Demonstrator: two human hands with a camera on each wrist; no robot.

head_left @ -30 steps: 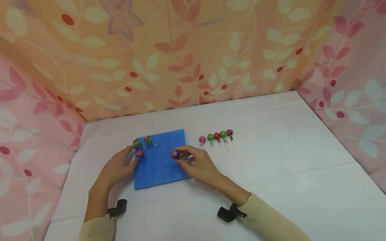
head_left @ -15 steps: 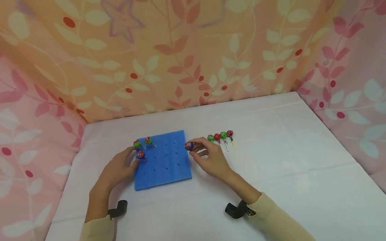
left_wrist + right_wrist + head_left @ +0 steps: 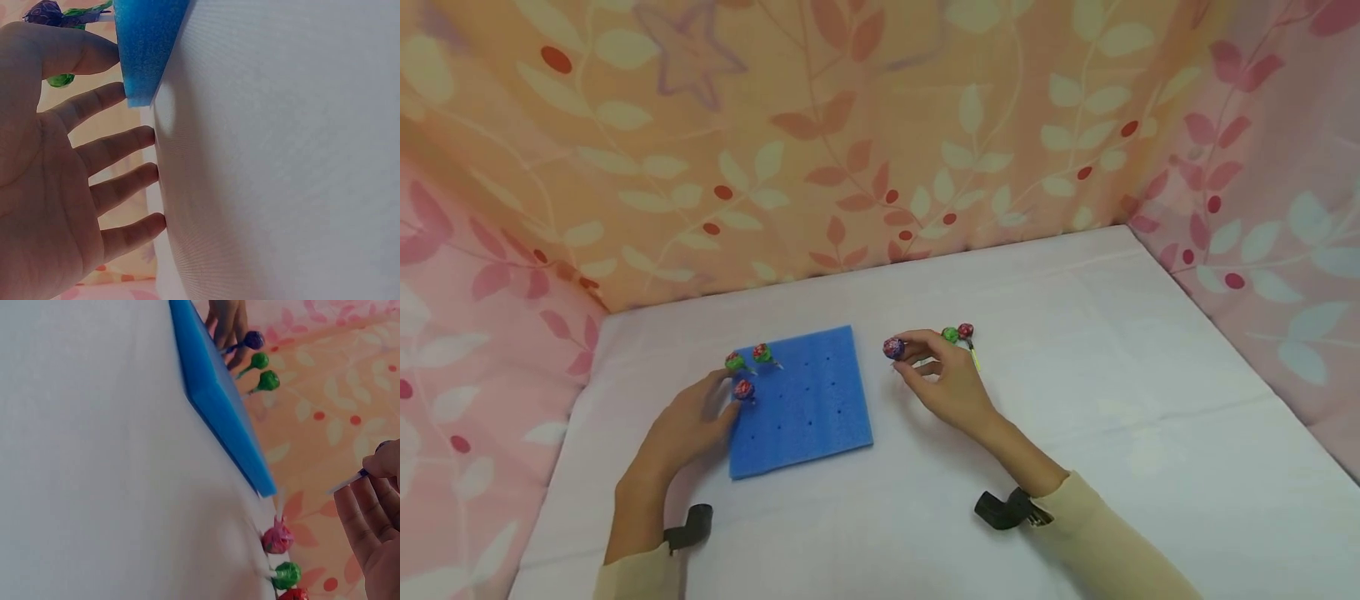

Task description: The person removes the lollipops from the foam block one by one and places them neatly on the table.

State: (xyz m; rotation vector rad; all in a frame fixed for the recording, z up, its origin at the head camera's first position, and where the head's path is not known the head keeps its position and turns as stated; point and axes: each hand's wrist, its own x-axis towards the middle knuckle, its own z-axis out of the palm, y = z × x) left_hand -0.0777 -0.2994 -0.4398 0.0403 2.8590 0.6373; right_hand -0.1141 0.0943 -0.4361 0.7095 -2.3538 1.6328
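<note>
**Desk:** How far along is the work, seen from your remote post?

**Operator:** Early, I judge. My head feed shows three lollipops standing in the blue foam board (image 3: 797, 446): two green ones (image 3: 762, 352) near its far left corner and a purple one (image 3: 744, 390) just nearer, along the left side. I count nine bare holes (image 3: 810, 423) in the same board.

**Desk:** And the person's hands?

**Operator:** The right grip (image 3: 951, 383) pinches a red-and-purple lollipop (image 3: 893, 348), raised above the white surface (image 3: 1075, 375) between the board and a loose row. I see its pale stick (image 3: 347, 483) pointing free, in no hole. The left grip (image 3: 681, 425) is relaxed and grasps nothing, its thumb and forefinger resting against the board's left edge.

**Desk:** How many wait in that row?

**Operator:** Past the right grip I see a green lollipop (image 3: 950, 334) beside a dark red one (image 3: 966, 331). My right wrist feed adds a pink one (image 3: 278, 539), a green one and, cut off below, a red one (image 3: 294, 595). I make that five loose, though the hand hides part of the row and I cannot rule out a double count.

**Desk:** So I print nine lollipops, one board?

**Operator:** Nine, with that caution.
</note>
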